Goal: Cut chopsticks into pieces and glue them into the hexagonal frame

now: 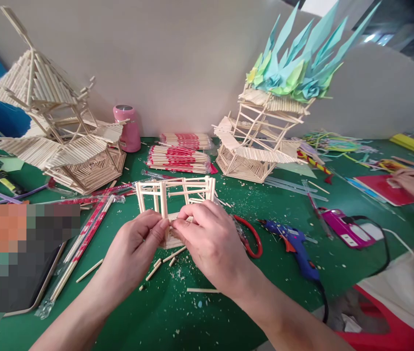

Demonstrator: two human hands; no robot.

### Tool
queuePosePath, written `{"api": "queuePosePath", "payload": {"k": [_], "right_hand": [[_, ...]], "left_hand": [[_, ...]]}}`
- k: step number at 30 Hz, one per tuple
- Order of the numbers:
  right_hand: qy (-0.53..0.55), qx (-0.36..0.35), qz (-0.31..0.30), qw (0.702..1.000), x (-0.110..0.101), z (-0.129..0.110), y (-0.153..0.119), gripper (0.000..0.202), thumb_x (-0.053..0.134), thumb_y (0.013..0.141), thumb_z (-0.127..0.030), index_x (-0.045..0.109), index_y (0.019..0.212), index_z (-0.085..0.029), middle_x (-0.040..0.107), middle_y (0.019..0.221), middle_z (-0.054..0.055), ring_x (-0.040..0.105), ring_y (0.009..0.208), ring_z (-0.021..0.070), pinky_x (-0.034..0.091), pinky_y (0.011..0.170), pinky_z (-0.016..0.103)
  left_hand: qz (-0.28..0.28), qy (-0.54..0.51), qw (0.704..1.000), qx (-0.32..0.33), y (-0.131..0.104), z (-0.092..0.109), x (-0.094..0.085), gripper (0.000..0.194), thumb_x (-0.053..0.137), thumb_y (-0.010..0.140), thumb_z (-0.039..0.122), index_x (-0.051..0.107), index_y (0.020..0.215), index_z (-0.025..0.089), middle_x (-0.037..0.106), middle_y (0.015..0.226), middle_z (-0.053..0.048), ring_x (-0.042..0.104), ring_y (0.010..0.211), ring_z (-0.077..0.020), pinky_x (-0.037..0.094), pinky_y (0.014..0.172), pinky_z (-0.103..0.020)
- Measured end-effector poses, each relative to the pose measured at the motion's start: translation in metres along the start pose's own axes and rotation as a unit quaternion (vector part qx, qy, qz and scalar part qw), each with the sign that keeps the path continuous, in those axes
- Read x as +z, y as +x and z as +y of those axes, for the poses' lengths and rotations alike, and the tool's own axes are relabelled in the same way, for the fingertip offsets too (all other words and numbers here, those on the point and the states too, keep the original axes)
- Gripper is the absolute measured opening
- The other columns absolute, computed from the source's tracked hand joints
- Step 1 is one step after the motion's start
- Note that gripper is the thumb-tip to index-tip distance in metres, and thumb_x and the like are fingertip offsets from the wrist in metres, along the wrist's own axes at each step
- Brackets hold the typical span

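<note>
Bare forearms (pixel 283 312) lead to my grip: left hand (pixel 133 248) and right hand (pixel 216 243), fingertips pressed together at the near side of the small stick frame (pixel 163 197) — what they pinch, I can't tell. Pressing unevenly could pop a thin joint, and drifting right might knock the glue gun (pixel 299 248) on the desk (pixel 155 321).

3 stick models (pixel 164 197) (1 w/ paper leaves (pixel 294 73)), 1 glue gun (pixel 296 248), 1 bottle (pixel 129 129) & 1 pwr strip (pixel 347 229)
</note>
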State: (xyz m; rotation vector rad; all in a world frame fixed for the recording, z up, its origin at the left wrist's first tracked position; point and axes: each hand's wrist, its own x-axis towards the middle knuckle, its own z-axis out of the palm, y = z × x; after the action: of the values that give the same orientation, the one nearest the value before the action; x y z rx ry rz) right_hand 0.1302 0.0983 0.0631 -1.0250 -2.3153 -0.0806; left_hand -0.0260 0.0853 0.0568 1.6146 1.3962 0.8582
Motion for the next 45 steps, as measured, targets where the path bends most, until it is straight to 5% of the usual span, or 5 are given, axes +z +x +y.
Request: {"api": "queuePosePath", "payload": {"k": [5, 11, 18, 38, 45], "right_hand": [[0.049, 0.007, 0.008, 0.999, -0.015, -0.001, 0.000, 0.014, 0.054, 0.087, -0.014, 0.068, 0.084, -0.013, 0.064, 0.087, 0.008, 0.053, 0.079, 0.0178, 0.046, 0.072, 0.030], [0.099, 0.162, 0.158, 0.969, -0.027, 0.025, -0.018, 0.013, 0.053, 0.086, -0.015, 0.066, 0.089, -0.014, 0.063, 0.087, 0.008, 0.057, 0.077, 0.0164, 0.048, 0.067, 0.030], [0.246, 0.233, 0.053, 0.939, -0.006, 0.036, -0.026, 0.025, 0.052, 0.088, -0.032, 0.067, 0.100, -0.015, 0.056, 0.072, 0.002, 0.051, 0.060, 0.0127, 0.043, 0.052, 0.026], [0.358, 0.301, 0.042, 0.883, 0.006, 0.040, 0.006, 0.021, 0.056, 0.082, -0.030, 0.066, 0.073, -0.015, 0.047, 0.054, -0.004, 0.040, 0.050, 0.0096, 0.034, 0.046, 0.023], [0.417, 0.299, 0.069, 0.855, 0.002, 0.046, -0.003, 0.026, 0.050, 0.087, -0.035, 0.069, 0.089, -0.018, 0.066, 0.082, 0.004, 0.057, 0.075, 0.0144, 0.045, 0.066, 0.027]], "left_hand": [[-0.002, -0.015, 1.000, -0.004, 0.001, -0.002, 0.000, 0.037, 0.039, 0.087, 0.044, 0.049, 0.061, 0.019, 0.048, 0.064, 0.001, 0.047, 0.060, -0.0144, 0.037, 0.057, -0.026], [-0.020, -0.006, 1.000, -0.004, 0.000, -0.012, -0.007, 0.039, 0.038, 0.088, 0.047, 0.053, 0.065, 0.019, 0.052, 0.067, 0.000, 0.049, 0.064, -0.0156, 0.039, 0.061, -0.027], [-0.026, -0.016, 0.999, -0.031, 0.003, -0.010, -0.013, 0.041, 0.041, 0.085, 0.054, 0.051, 0.063, 0.020, 0.055, 0.067, -0.001, 0.050, 0.067, -0.0176, 0.038, 0.059, -0.027], [-0.023, -0.082, 0.993, -0.080, 0.021, -0.008, -0.023, 0.032, 0.062, 0.073, 0.051, 0.066, 0.072, 0.019, 0.066, 0.066, -0.001, 0.060, 0.065, -0.0188, 0.045, 0.060, -0.028], [-0.038, -0.150, 0.981, -0.121, 0.019, -0.015, -0.027, 0.027, 0.068, 0.071, 0.044, 0.067, 0.080, 0.019, 0.069, 0.075, -0.003, 0.062, 0.071, -0.0210, 0.049, 0.066, -0.031]]}}
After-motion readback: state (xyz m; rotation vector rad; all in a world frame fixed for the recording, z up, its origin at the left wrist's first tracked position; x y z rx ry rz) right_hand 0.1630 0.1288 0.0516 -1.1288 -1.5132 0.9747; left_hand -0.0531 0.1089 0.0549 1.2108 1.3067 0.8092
